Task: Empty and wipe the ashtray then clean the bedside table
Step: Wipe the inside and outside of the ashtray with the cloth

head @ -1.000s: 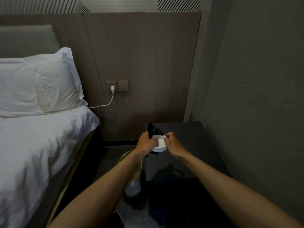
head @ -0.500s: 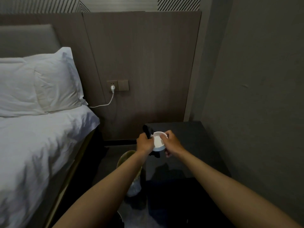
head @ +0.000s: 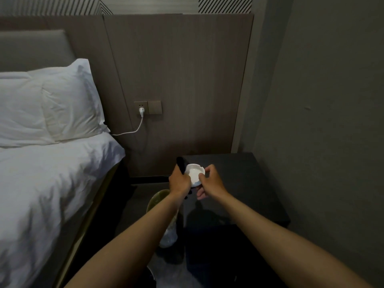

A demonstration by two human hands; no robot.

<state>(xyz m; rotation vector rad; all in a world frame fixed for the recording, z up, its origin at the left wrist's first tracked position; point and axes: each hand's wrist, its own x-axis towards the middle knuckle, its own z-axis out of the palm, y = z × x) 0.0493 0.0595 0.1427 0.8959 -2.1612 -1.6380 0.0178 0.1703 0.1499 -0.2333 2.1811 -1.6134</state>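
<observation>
White-sheeted bed (head: 52, 183) with a white pillow (head: 62, 102) fills 9 o'clock; brown wood-grain wall panel (head: 176, 80) at 12, carrying a grey socket plate (head: 147, 107) with a white plug and cable (head: 133, 132) running toward the pillow. Black square bedside table (head: 245, 188) sits at 3 o'clock of centre, against the grey wall (head: 322, 121). Round lined waste bin (head: 158, 201) on the floor just left of the table, mostly hidden by the left forearm. Small round white ceramic ashtray (head: 195, 173) is held up between both hands, above the table's near-left edge, bowl tilted toward camera. Left hand (head: 179, 181) at the ashtray's 9 o'clock, fingers curled around a dark cloth (head: 180, 163) that sticks up past the knuckles and touches the ashtray rim. Right hand (head: 211, 180) at its 3 o'clock, thumb and fingers pinching the rim, lower fingers curled beneath.
</observation>
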